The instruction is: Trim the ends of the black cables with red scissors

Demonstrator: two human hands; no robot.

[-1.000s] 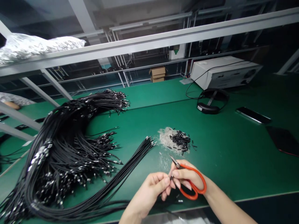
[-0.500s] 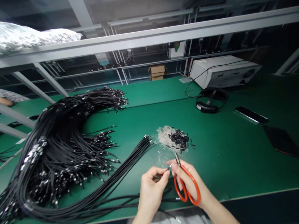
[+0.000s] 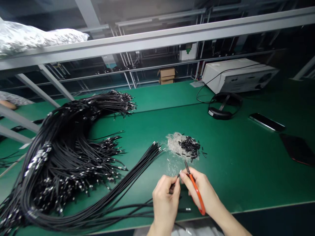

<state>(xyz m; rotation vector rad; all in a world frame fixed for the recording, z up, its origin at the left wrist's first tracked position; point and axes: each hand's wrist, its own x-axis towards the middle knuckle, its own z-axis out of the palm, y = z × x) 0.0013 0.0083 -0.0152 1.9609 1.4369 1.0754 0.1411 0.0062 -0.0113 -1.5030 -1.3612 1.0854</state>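
Observation:
My left hand [image 3: 166, 196] is closed in a pinch on a black cable [image 3: 178, 176], close to its stripped end. Beside it, my right hand [image 3: 200, 186] holds red-handled scissors [image 3: 197, 191], blades pointing away from me, while its thumb and forefinger meet at the cable's tip. Just beyond both hands lies a pile of short black cut pieces [image 3: 189, 146] among pale stringy fibres [image 3: 174, 144]. A sheaf of black cables [image 3: 137, 167] runs from the left, its ends near the pile. Several more cables pass behind my left wrist.
A large heap of black cables [image 3: 81, 144] fills the left of the green table [image 3: 233, 173]. Toward the back right are a black headband-like device [image 3: 225, 106], a white box-shaped machine [image 3: 238, 77] and a phone [image 3: 267, 122]. A metal rail [image 3: 157, 37] crosses above the back.
My left hand has shifted slightly right. The scissors have turned in my right hand so their handles show edge-on, and my right fingers have closed in on the cable tip.

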